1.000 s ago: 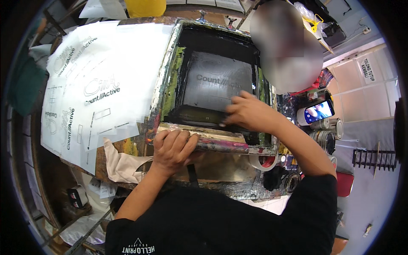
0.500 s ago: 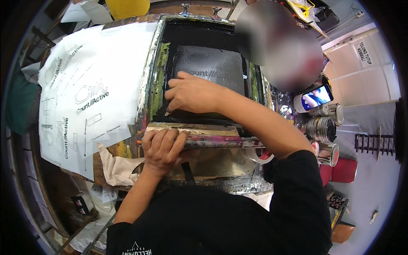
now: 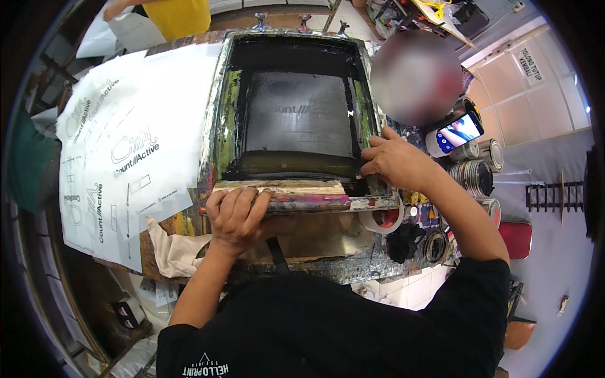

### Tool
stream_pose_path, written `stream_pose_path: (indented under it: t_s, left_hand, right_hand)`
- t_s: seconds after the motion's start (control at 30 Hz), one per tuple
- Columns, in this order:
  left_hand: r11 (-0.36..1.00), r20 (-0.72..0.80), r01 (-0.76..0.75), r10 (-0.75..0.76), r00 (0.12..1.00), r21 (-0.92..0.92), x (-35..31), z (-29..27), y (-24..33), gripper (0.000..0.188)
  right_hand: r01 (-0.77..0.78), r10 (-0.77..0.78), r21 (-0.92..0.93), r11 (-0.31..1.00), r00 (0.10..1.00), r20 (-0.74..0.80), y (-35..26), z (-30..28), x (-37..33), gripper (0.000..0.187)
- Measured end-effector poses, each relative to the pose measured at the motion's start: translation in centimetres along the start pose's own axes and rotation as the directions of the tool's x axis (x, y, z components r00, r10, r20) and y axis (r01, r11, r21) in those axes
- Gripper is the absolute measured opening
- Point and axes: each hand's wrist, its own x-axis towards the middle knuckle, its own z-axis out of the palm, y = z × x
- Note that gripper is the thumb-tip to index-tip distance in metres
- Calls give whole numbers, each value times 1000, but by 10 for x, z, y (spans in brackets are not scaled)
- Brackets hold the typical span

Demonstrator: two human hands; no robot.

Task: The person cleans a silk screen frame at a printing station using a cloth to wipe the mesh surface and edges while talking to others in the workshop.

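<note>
A screen-printing frame (image 3: pixel 219 94) lies on the worktable, its mesh smeared with black ink around a grey printed panel (image 3: pixel 299 120). My left hand (image 3: pixel 236 217) is closed over the near rail of the frame, beside a bare wooden bar (image 3: pixel 283 188) lying along it. At the frame's right inner edge, near the front corner, my right hand (image 3: pixel 400 165) reaches down with its fingers curled together. A small pale bit shows at those fingertips; what it is I cannot make out.
Printed white sheets (image 3: pixel 161 88) overlap on the left, with a beige cloth (image 3: pixel 173 249) in front. Tape (image 3: pixel 383 217), a black rag (image 3: pixel 404 242), cans (image 3: pixel 469 178) and a phone (image 3: pixel 457 133) stand right. A person in yellow (image 3: pixel 176 19) holds paper (image 3: pixel 135 28) at the back.
My right hand has swept from the left side of the mesh to its right edge, uncovering the grey panel. The left hand stays on the near rail. A person's hand with paper has appeared behind.
</note>
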Motion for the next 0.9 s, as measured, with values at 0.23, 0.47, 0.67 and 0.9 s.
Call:
stream_pose_path:
  t_s: [0.23, 0.47, 0.67, 0.9]
  left_hand:
    - [993, 6, -93, 92, 996, 69, -2, 1, -10, 54]
    - [995, 3, -95, 95, 995, 42, 40, -29, -10, 58]
    - [995, -6, -88, 89, 996, 40, 80, -55, -14, 52]
    - [995, -1, -88, 88, 996, 54, 74, -49, -17, 50]
  right_hand:
    - [-140, 303, 489, 861, 914, -272, -50, -46, -75, 25]
    - [20, 505, 962, -271, 854, 124, -182, 76, -54, 36]
    - [702, 760, 292, -650, 589, 276, -155, 131, 32, 32]
    - [743, 740, 216, -634, 500, 451, -137, 113, 48, 43]
